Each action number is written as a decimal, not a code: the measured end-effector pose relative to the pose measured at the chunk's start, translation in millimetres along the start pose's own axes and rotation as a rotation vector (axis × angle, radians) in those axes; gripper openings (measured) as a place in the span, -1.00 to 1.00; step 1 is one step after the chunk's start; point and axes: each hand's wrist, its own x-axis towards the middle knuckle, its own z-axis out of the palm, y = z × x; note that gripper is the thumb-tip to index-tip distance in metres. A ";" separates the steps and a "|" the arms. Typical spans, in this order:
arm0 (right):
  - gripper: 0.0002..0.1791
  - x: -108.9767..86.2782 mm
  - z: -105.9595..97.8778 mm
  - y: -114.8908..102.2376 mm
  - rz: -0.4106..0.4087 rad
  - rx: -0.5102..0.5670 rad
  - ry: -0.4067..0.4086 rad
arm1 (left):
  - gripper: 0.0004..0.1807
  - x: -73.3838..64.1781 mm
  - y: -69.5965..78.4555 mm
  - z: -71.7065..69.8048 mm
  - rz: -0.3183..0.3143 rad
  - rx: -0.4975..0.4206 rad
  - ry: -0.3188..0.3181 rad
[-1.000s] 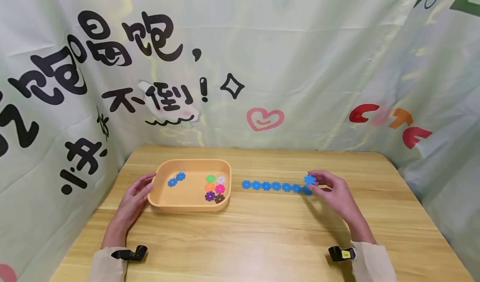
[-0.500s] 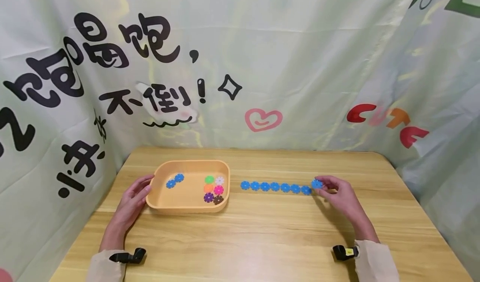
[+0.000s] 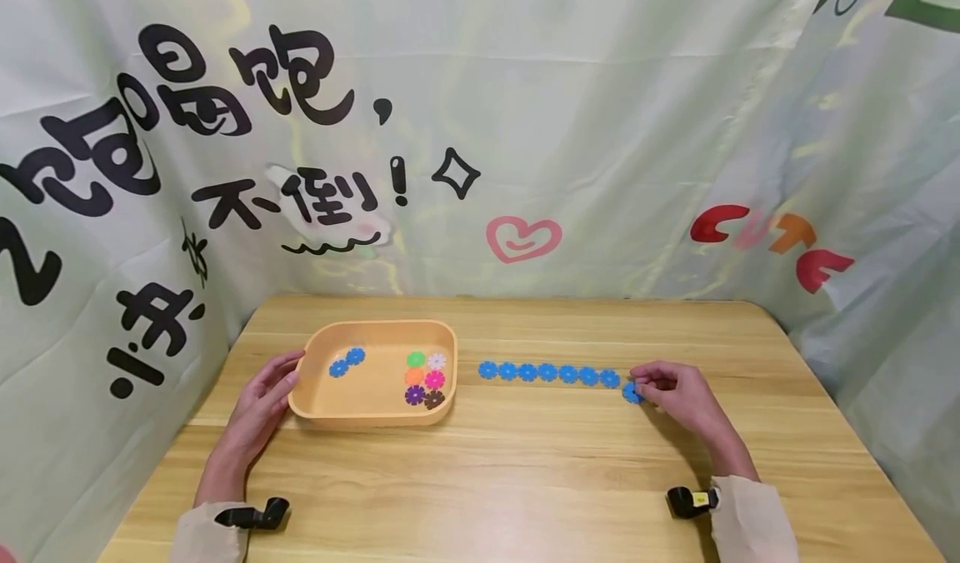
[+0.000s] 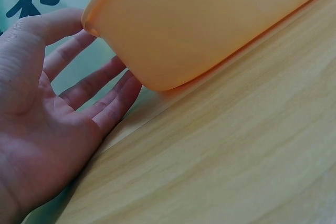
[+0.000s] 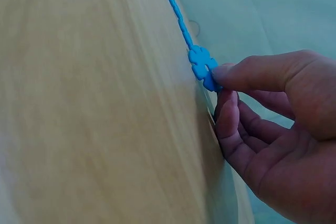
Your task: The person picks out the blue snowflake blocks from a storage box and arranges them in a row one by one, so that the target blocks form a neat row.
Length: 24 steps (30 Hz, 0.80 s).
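Note:
Between thumb and fingers, my right hand point(image 3: 678, 392) pinches a blue snowflake disc point(image 3: 631, 393), a flat notched plastic piece. In the right wrist view the blue snowflake disc point(image 5: 200, 62) stands tilted on edge, its lower part covered by the thumb. A row of several blue snowflake discs point(image 3: 548, 372) lies flat to its left, the held one just off the row's right end. My left hand point(image 3: 260, 401) rests against the left end of an orange tray point(image 3: 367, 420). In the left wrist view its fingers point(image 4: 107, 103) are nearly straight, touching the tray's outer wall point(image 4: 173, 35), thumb at the rim.
Inside the tray lie two blue discs point(image 3: 347, 362) at the left. At its right are green point(image 3: 416, 359), white, orange, pink, purple point(image 3: 415, 395) and brown discs. The wooden table point(image 3: 480, 488) backs onto a printed cloth point(image 3: 585, 130).
My right hand has carried the blue disc from above the row's end to the right, then down towards me. The last disc in the row is now uncovered. My left hand stays at the tray.

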 end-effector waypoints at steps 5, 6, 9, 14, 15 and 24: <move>-0.76 -2.0 -3.3 -2.1 0.010 -0.001 -0.008 | -0.48 -0.2 0.5 0.1 -0.005 0.001 0.002; -0.76 -2.3 -4.0 -2.7 0.014 -0.001 -0.010 | -0.48 0.0 0.5 0.1 -0.005 0.002 0.002; -0.76 -2.6 -5.2 -4.3 0.024 0.009 -0.010 | -0.48 0.0 0.7 0.2 -0.006 -0.001 0.001; -0.80 0.2 -2.0 -3.4 -0.005 -0.022 0.028 | -0.48 -0.7 1.9 0.4 -0.009 0.001 0.006; -0.81 1.1 -0.8 -2.9 -0.013 -0.037 0.038 | -0.48 -0.9 2.1 0.5 -0.008 0.001 0.007; -0.79 2.4 -0.8 -7.9 -0.006 -0.080 0.027 | -0.49 0.2 1.4 0.0 0.011 -0.016 -0.012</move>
